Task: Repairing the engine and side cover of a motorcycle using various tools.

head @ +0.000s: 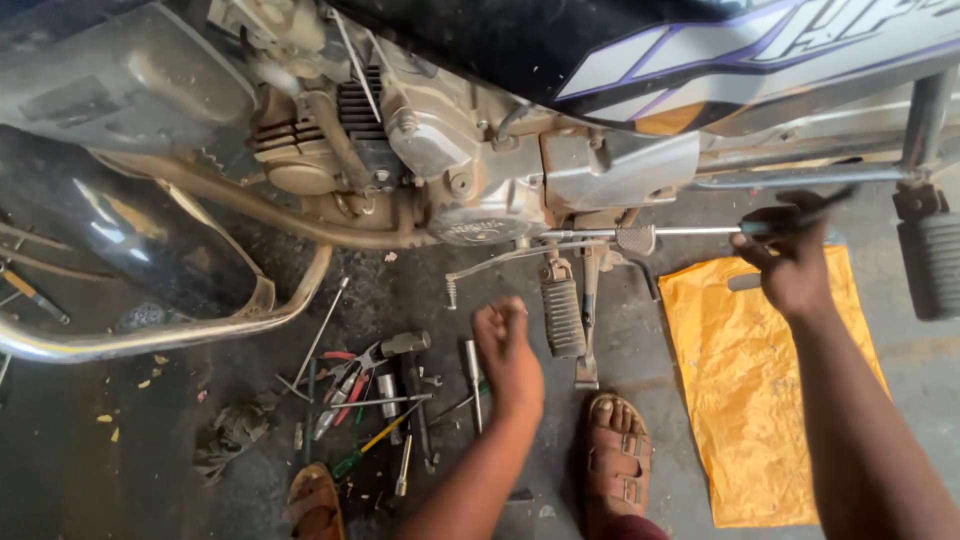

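I look down at the dusty engine (450, 160) of a motorcycle from its side. My right hand (790, 265) is closed around the dark handle of a long screwdriver (690, 231). Its shaft runs left toward the engine case, just above the foot peg (562, 315). My left hand (508, 350) hovers over the ground with its fingers curled in. It is beside a heap of hand tools (385, 390). I cannot tell whether it holds something small.
An orange plastic bag (745, 400) lies on the concrete under my right arm. A chrome exhaust pipe (150, 340) curves along the left. Pliers, sockets, spanners and a green-handled screwdriver are scattered on the ground. My sandalled feet (620, 450) are at the bottom edge.
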